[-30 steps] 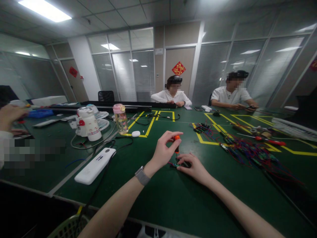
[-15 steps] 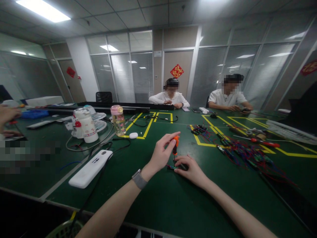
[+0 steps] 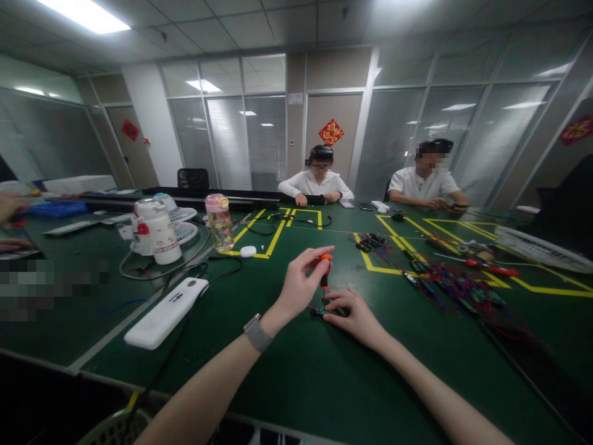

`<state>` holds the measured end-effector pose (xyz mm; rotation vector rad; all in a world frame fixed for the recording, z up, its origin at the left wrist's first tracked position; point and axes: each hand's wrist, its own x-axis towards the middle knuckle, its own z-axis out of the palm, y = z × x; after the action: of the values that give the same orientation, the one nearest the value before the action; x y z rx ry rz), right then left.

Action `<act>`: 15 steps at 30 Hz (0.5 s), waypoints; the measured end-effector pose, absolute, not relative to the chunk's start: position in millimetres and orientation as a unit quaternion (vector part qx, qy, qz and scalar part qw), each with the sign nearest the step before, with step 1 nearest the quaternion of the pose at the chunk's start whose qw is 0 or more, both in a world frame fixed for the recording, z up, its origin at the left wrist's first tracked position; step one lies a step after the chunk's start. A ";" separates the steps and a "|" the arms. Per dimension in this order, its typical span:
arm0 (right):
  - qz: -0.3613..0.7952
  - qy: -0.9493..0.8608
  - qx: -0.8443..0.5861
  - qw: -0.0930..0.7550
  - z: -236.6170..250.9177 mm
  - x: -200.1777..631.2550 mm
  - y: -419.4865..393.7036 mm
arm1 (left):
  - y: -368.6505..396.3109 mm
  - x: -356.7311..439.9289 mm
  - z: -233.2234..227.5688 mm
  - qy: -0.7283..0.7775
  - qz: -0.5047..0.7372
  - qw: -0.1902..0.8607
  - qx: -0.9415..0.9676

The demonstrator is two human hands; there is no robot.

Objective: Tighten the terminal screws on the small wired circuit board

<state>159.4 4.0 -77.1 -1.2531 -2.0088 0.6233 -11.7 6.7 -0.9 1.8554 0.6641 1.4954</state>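
Note:
My left hand [image 3: 300,282] pinches the orange handle of a small screwdriver [image 3: 324,267], held upright with its tip pointing down. My right hand [image 3: 351,311] lies flat on the green table [image 3: 301,371], its fingers pressing a small dark part with coloured wires [image 3: 321,310] directly under the screwdriver tip. A grey watch sits on my left wrist.
A heap of red, blue and black wired parts [image 3: 445,284] lies to the right, with a red-handled screwdriver [image 3: 491,267]. A white power strip [image 3: 165,312], white jug [image 3: 155,232] and pink-capped bottle [image 3: 219,222] stand to the left. Two people sit across the table; another person's hands are at the far left.
Both hands stay on the screwdriver and the part. The left fingers have shifted slightly on the handle, and the view has drifted a little.

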 end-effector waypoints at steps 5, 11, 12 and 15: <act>0.240 -0.773 -0.482 0.335 -76.4 159.5 3.7 | 7.9 -13.6 -0.5 0.286 0.586 0.265 0.711; 0.236 -0.773 -0.484 0.336 -75.2 158.6 3.4 | 5.5 -12.9 2.1 0.252 0.583 0.308 0.708; 0.235 -0.773 -0.484 0.336 -74.8 158.5 3.2 | 5.3 -12.6 1.7 0.265 0.592 0.289 0.704; 0.234 -0.773 -0.486 0.334 -73.7 158.0 2.7 | 4.5 -12.1 0.9 0.295 0.605 0.239 0.699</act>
<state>158.0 2.7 -73.7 -1.2675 -2.0181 0.6117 -12.1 4.5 0.9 1.9146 0.8085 1.6569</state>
